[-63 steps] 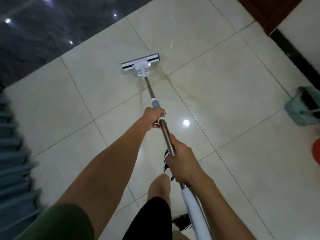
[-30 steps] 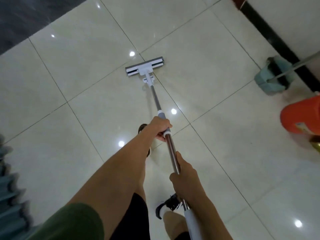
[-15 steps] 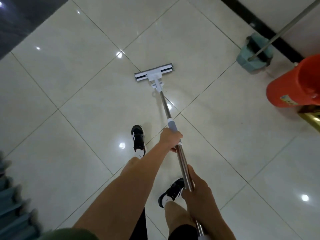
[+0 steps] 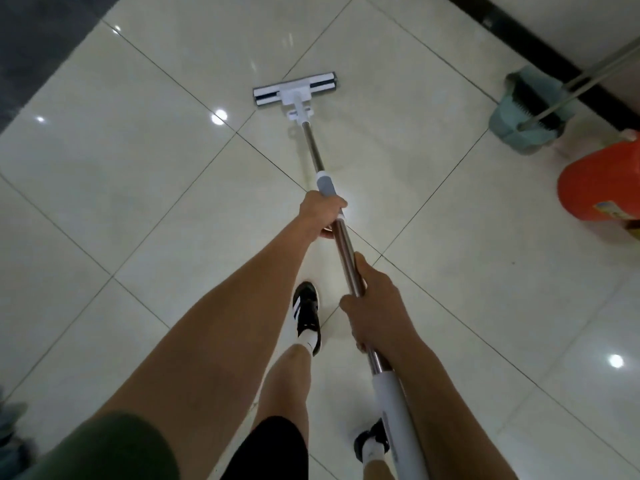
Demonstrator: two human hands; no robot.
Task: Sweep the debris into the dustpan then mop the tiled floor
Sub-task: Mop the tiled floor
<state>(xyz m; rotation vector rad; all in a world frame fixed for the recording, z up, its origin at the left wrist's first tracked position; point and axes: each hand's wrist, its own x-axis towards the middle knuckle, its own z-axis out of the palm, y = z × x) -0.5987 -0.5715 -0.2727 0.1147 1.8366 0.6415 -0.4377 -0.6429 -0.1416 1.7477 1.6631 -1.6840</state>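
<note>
A flat mop with a white and black head rests on the glossy cream tiled floor ahead of me. Its metal pole runs back toward me. My left hand grips the pole just below the grey collar. My right hand is closed around the pole lower down, above its white end section. A pale green dustpan with a dark broom head in it stands at the upper right by the wall.
An orange bucket stands at the right edge, close to the dustpan. A black skirting strip runs along the wall at the upper right. Dark flooring begins at the upper left. My feet in black shoes are on the tiles below the pole.
The view has swung to the right, bringing the dustpan and orange bucket further in. The mop head has slid across the tiles, my feet have stepped, and both hands kept their hold.
</note>
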